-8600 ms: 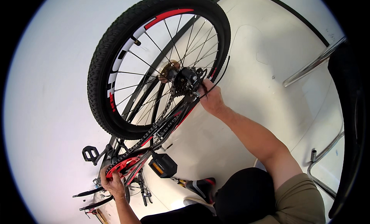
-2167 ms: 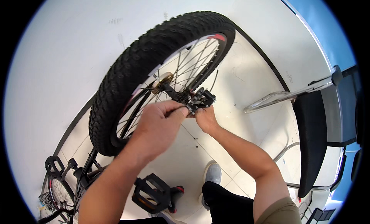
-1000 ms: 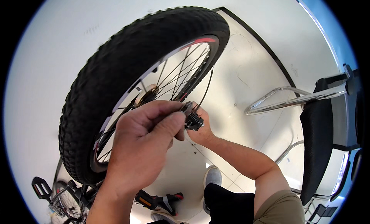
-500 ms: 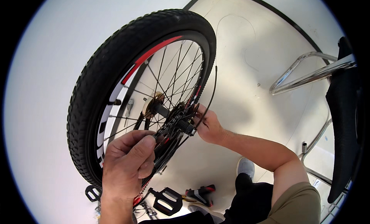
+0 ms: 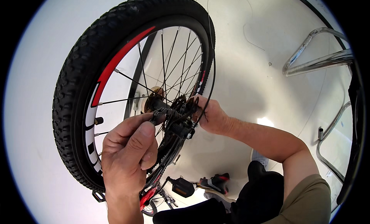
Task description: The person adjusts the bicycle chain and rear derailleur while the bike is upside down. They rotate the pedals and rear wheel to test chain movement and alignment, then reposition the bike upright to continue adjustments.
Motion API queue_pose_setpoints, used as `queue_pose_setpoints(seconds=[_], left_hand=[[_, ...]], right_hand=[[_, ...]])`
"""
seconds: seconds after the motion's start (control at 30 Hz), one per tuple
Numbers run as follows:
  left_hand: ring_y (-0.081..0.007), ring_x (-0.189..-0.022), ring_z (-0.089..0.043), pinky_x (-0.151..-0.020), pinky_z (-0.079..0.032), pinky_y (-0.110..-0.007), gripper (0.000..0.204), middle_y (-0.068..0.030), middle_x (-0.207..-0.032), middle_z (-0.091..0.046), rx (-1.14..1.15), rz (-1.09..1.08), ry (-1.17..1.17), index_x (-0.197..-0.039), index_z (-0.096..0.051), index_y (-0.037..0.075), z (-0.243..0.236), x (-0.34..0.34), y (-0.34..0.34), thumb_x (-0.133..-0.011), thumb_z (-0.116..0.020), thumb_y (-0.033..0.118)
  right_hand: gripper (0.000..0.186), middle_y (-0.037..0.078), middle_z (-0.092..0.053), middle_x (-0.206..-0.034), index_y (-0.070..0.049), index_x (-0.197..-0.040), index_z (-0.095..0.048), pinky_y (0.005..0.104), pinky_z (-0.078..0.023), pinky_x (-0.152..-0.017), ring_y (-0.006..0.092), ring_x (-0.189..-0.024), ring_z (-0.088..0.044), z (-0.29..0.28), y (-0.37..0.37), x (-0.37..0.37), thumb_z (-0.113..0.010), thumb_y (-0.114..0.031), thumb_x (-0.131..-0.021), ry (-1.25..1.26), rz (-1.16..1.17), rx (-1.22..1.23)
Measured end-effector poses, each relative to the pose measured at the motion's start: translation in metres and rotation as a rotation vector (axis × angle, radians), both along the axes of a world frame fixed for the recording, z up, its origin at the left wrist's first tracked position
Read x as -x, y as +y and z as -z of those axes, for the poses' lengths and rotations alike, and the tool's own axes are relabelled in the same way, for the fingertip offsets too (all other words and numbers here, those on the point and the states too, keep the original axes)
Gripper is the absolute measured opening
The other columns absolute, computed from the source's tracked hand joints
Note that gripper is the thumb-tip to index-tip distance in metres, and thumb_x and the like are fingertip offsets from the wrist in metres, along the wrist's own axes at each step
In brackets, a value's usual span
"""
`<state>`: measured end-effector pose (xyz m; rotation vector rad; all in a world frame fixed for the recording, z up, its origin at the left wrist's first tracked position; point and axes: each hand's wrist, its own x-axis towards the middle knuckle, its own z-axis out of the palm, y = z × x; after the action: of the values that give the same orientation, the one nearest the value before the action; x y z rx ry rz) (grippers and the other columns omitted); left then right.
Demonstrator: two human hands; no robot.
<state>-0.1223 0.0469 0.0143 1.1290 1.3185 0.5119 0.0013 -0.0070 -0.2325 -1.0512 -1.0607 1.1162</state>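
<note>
A bicycle's rear wheel with a knobbly black tyre fills the left and middle of the head view. My left hand is closed in a pinch, thumb against forefinger, on a short stretch of bicycle chain in front of the hub. The chain runs from there toward the dark sprockets. My right hand is closed at the far side of the rear derailleur, its fingertips partly hidden behind the black cage. A black cable loops past the right hand's fingers.
A pedal and a red frame part sit below the wheel. Chromed tubing stands at the right. A grey-handled tool shows behind the spokes. A black, grey and red item lies near my shoe.
The wheel looks larger and nearer. My left hand has risen with the chain, closer to the hub. The pedal has turned, and my right hand stays at the derailleur.
</note>
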Motion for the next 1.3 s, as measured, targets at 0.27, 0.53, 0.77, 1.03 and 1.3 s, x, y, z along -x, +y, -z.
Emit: queue_pose_setpoints(seconds=[0.27, 0.53, 0.77, 1.03, 1.3], left_hand=[[-0.0054, -0.044, -0.024, -0.042, -0.02, -0.024, 0.027, 0.0033, -0.057, -0.037, 0.032, -0.018, 0.036, -0.117, -0.067, -0.011, -0.007, 0.002, -0.003, -0.108, -0.052, 0.009], [-0.0054, -0.042, -0.02, -0.04, -0.019, -0.025, 0.023, 0.005, -0.053, -0.031, 0.033, -0.121, -0.042, -0.102, -0.066, -0.009, -0.002, 0.024, -0.015, -0.104, -0.057, 0.012], [-0.004, -0.043, -0.029, -0.042, -0.02, -0.025, 0.019, 0.0047, -0.054, -0.043, 0.016, -0.099, -0.015, -0.106, -0.072, -0.008, -0.005, 0.007, -0.013, -0.102, -0.064, 0.009], [-0.0041, -0.044, -0.032, -0.041, -0.022, -0.023, 0.021, 0.0033, -0.057, -0.049, -0.031, 0.014, 0.259, -0.103, -0.072, -0.005, -0.007, 0.002, -0.007, -0.104, -0.065, 0.015], [-0.0039, -0.045, -0.035, -0.042, -0.024, -0.023, 0.017, 0.0032, -0.058, -0.051, -0.028, 0.002, 0.179, -0.104, -0.073, -0.006, -0.001, 0.018, -0.017, -0.101, -0.069, 0.01]], right_hand=[[0.024, 0.004, -0.06, -0.073, -0.001, -0.106, -0.058, 0.0316, -0.05, -0.058, 0.0124, -0.065, -0.059, -0.006, -0.004, 0.002, -0.043, 0.014, -0.095, 0.12, -0.003, 0.076], [0.028, 0.015, -0.065, -0.086, 0.0, -0.11, -0.058, 0.0361, -0.056, -0.074, 0.028, -0.079, -0.065, 0.003, -0.01, 0.0, -0.045, 0.017, -0.091, 0.042, -0.014, 0.112], [0.019, 0.003, -0.058, -0.073, -0.002, -0.104, -0.055, 0.0308, -0.049, -0.052, 0.0123, -0.062, -0.058, 0.014, 0.0, -0.003, -0.042, 0.012, -0.098, -0.031, 0.056, -0.025], [0.013, 0.004, -0.059, -0.077, -0.003, -0.114, -0.054, 0.0307, -0.052, -0.054, 0.0117, -0.062, -0.06, 0.012, -0.002, 0.0, -0.043, 0.002, -0.107, 0.229, 0.06, 0.163], [0.015, 0.003, -0.06, -0.081, -0.002, -0.116, -0.058, 0.0281, -0.05, -0.059, 0.0097, -0.065, -0.057, 0.004, 0.001, -0.005, -0.048, 0.003, -0.106, 0.248, 0.124, 0.197]])
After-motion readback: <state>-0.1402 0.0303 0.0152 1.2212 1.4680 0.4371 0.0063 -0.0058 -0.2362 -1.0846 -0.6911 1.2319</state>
